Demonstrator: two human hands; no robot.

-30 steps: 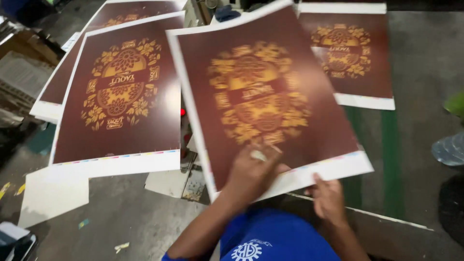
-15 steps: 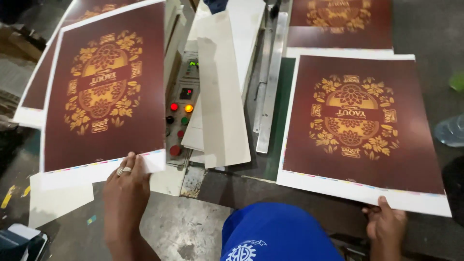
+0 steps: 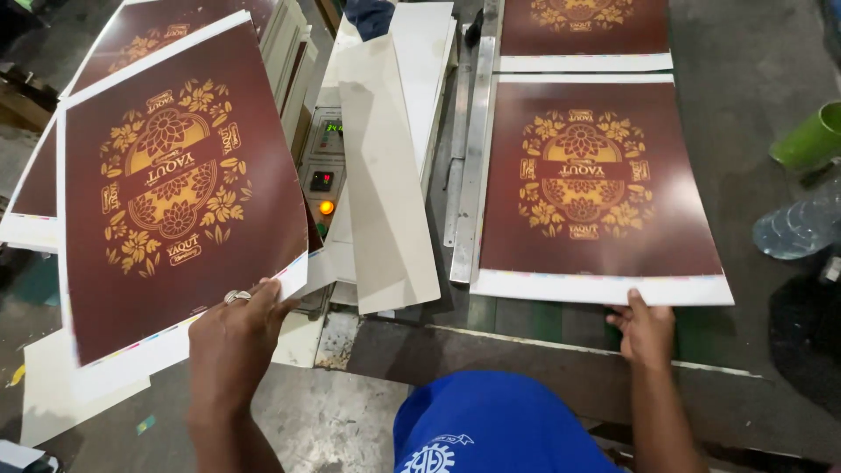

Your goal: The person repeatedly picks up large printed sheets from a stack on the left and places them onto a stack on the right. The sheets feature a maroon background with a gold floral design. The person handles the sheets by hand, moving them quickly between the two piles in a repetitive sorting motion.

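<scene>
My left hand (image 3: pixel 232 346), with a ring on one finger, grips the lower right corner of a dark red printed sheet (image 3: pixel 175 193) with a gold floral emblem and lifts it off the pile at the left. My right hand (image 3: pixel 646 328) rests its fingers on the white bottom margin of a matching dark red sheet (image 3: pixel 596 188) lying flat on the work table at the right.
Between the sheets stand a grey control panel (image 3: pixel 322 171) with lit buttons, white boards (image 3: pixel 385 166) and a metal guide rail (image 3: pixel 473 149). A third printed sheet (image 3: pixel 583 26) lies beyond. A green cup (image 3: pixel 806 140) and clear plastic bottle (image 3: pixel 793 229) sit at right.
The sheet I carried across now lies flat at the right under my right hand. My left hand has gone back to the left pile and raised the corner of another sheet.
</scene>
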